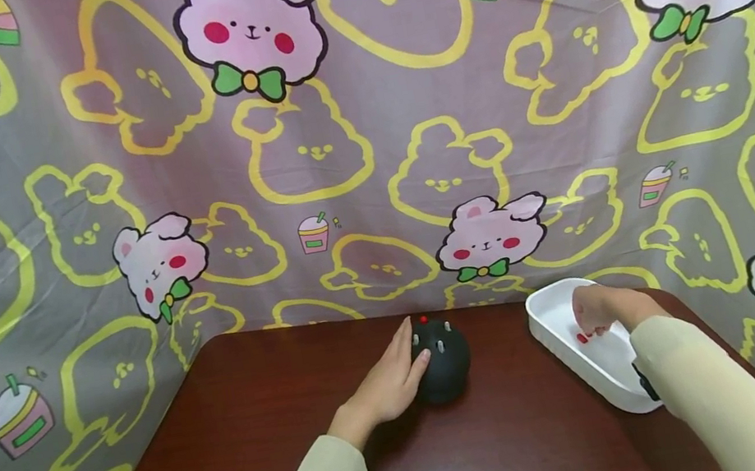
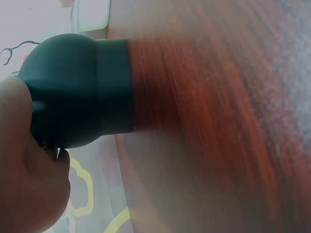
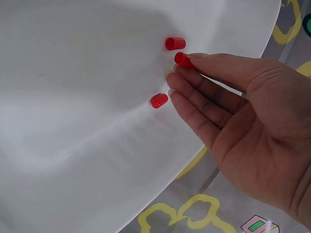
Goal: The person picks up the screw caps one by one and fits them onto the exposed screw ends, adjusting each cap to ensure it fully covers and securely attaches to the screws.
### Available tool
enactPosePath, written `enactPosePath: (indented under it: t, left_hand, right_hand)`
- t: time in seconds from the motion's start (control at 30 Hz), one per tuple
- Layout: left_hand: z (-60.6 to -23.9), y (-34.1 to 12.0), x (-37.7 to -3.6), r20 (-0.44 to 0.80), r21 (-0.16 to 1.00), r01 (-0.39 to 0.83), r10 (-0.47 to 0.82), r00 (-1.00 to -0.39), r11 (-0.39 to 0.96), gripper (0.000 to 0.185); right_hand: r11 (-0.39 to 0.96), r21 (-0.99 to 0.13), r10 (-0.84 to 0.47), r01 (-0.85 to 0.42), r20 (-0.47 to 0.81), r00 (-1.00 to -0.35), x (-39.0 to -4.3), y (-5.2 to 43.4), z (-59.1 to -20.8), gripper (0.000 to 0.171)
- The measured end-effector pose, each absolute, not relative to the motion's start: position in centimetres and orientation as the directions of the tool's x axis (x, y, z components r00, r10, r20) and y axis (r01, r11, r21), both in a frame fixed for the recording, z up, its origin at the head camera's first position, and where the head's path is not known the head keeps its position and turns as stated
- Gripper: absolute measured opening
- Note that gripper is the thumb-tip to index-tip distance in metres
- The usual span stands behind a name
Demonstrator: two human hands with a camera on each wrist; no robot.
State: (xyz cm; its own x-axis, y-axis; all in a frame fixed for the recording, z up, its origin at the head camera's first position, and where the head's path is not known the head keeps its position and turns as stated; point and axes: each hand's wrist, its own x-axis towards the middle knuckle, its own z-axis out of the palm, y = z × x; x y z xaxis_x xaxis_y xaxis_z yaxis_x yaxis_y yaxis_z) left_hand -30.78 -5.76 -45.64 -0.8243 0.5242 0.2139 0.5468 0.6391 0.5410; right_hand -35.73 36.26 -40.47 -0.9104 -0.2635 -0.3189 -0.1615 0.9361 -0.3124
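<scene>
A black dome-shaped object (image 1: 445, 378) stands on the table, with several short metal posts (image 1: 441, 347) on top and a red cap (image 1: 424, 319) at its far side. My left hand (image 1: 388, 379) rests against its left side with straight fingers, the thumb touching near the top. In the left wrist view the dome widens above a straight cylindrical base (image 2: 114, 87). My right hand (image 3: 257, 114) is over the white tray (image 1: 583, 370), pinching a small hollow red cap (image 3: 181, 60) between thumb and fingertips. Two more red caps, one above (image 3: 176, 43) and one below (image 3: 159, 101), lie in the tray.
The tray sits at the right end of the dark reddish-brown wooden table (image 1: 273, 419). A grey curtain (image 1: 348, 149) printed with rabbits hangs along the back and both sides.
</scene>
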Motion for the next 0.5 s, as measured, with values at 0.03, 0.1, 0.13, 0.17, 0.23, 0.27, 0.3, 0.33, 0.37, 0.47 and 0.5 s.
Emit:
enactPosePath:
  t: [0.03,0.1,0.13,0.17,0.23,0.27,0.3,0.33,0.37,0.47,0.5]
  left_hand:
    - [-45.64,-5.78,-30.79,0.214,0.541,0.547,0.525,-0.824,0.638,0.076]
    - [-45.64,-5.81,-30.79,0.214,0.543,0.546,0.524,-0.824,0.638,0.076]
    - [-45.61,-5.83,-30.76,0.214,0.542,0.546,0.524,-0.824,0.639,0.076]
    - [-45.62,-5.83,-30.75,0.214,0.542,0.545,0.523,-0.825,0.640,0.075]
    - [-45.63,-5.84,-30.71,0.213,0.542,0.544,0.521,-0.827,0.641,0.075]
    - [-45.61,-5.84,-30.67,0.211,0.542,0.541,0.519,-0.828,0.643,0.075]
    - [-45.60,-5.84,-30.63,0.209,0.541,0.539,0.518,-0.829,0.645,0.075]
    - [-45.62,-5.83,-30.63,0.208,0.542,0.539,0.518,-0.829,0.645,0.075]
    - [-45.68,-5.81,-30.67,0.208,0.542,0.538,0.518,-0.830,0.645,0.076]
    - [-45.69,-5.78,-30.70,0.207,0.541,0.538,0.518,-0.830,0.646,0.076]
    - [-45.70,-5.77,-30.71,0.208,0.541,0.539,0.519,-0.829,0.646,0.076]
  right_hand:
    - [0.934,-0.316,-0.269,-0.170,-0.305,-0.914,-35.74,36.21,-40.47,0.015]
    - [0.930,-0.318,-0.280,-0.187,-0.279,-0.919,-35.75,36.09,-40.44,0.015]
    - [0.927,-0.316,-0.290,-0.202,-0.263,-0.920,-35.76,36.04,-40.46,0.014]
    - [0.926,-0.313,-0.293,-0.210,-0.249,-0.923,-35.78,35.97,-40.46,0.014]
    - [0.921,-0.316,-0.305,-0.228,-0.223,-0.926,-35.79,35.86,-40.50,0.014]
    - [0.917,-0.320,-0.314,-0.238,-0.211,-0.926,-35.77,35.83,-40.48,0.013]
    - [0.912,-0.327,-0.323,-0.248,-0.198,-0.925,-35.74,35.78,-40.48,0.013]
    - [0.907,-0.334,-0.329,-0.256,-0.183,-0.926,-35.72,35.73,-40.44,0.013]
    - [0.902,-0.344,-0.333,-0.260,-0.173,-0.927,-35.71,35.68,-40.40,0.013]
    - [0.886,-0.349,-0.365,-0.306,-0.115,-0.924,-35.65,35.58,-40.18,0.012]
    - [0.881,-0.340,-0.379,-0.329,-0.090,-0.921,-35.68,35.54,-40.12,0.012]
